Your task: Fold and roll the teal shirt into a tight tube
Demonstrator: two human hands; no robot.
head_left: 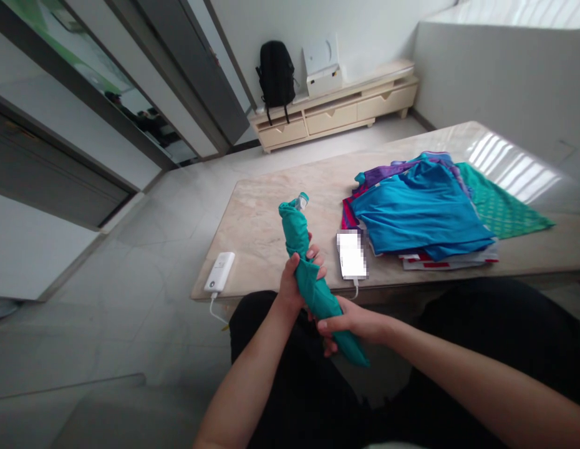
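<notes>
A teal cloth [313, 284] is rolled into a long tight bundle and held slantwise over my lap, in front of the table edge. My left hand [297, 274] is wrapped round its middle. My right hand [348, 324] grips its lower part, with the bottom tip poking out below the fingers. Something small and pale [301, 201] sticks out of the bundle's top end; I cannot make out what it is.
The marble table [271, 218] carries a stack of folded blue, purple and green cloths [425, 209], a phone [352, 254] and a white power bank [219, 271] with a cable. A low cabinet [337, 112] with a black backpack [275, 75] stands by the far wall.
</notes>
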